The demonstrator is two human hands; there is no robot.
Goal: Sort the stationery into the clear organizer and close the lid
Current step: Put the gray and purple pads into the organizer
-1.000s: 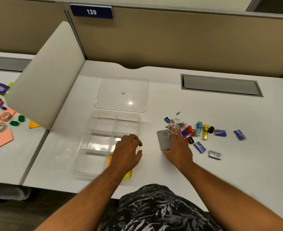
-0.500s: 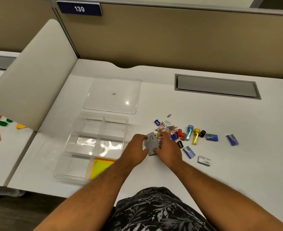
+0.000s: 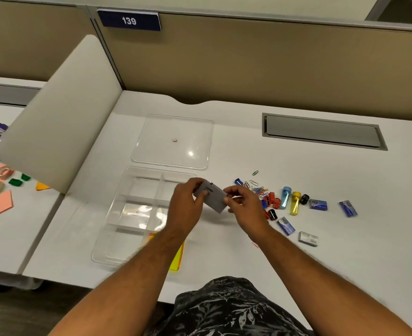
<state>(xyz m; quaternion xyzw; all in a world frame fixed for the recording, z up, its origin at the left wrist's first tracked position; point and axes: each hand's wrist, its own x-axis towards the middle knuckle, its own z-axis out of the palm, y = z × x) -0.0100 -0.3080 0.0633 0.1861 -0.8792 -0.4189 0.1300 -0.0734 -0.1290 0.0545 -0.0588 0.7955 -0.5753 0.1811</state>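
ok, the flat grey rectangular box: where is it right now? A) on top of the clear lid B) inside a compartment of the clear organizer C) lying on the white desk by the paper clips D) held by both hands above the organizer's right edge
D: the flat grey rectangular box is lifted off the white desk, pinched between the left hand and the right hand over the right edge of the clear plastic organizer.
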